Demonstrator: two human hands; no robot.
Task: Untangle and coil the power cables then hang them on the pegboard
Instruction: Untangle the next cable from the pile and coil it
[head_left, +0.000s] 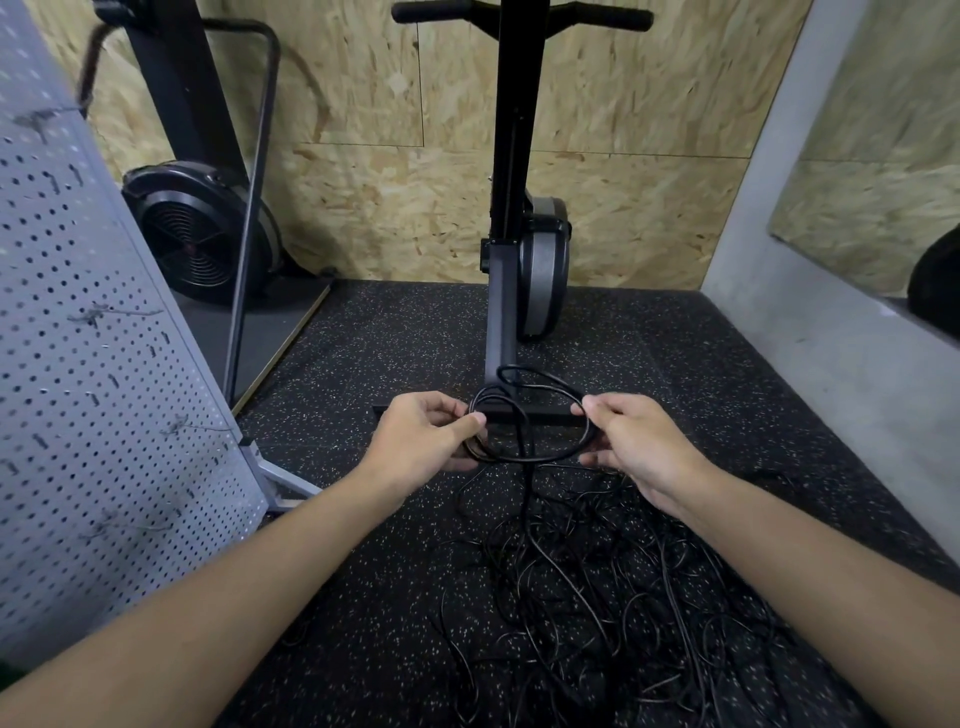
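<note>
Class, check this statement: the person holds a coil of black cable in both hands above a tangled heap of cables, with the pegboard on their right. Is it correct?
One detail is wrong: the head view shows the pegboard on the person's left, not right. The rest stands: left hand and right hand hold the coil of black cable above the tangled heap.

the machine (501, 312) stands on the floor (363, 597), with the wall (389, 208) behind it. left of the machine, and nearer, stands the pegboard (104, 364); a fan unit (200, 234) sits left of the machine, behind the pegboard. a side wall (779, 338) runs right of the machine. before the machine's foot, the left hand (426, 441) and right hand (634, 447) hold a coil (584, 441) between them. the heap (597, 597) lies on the floor before the machine, under the coil.
</note>
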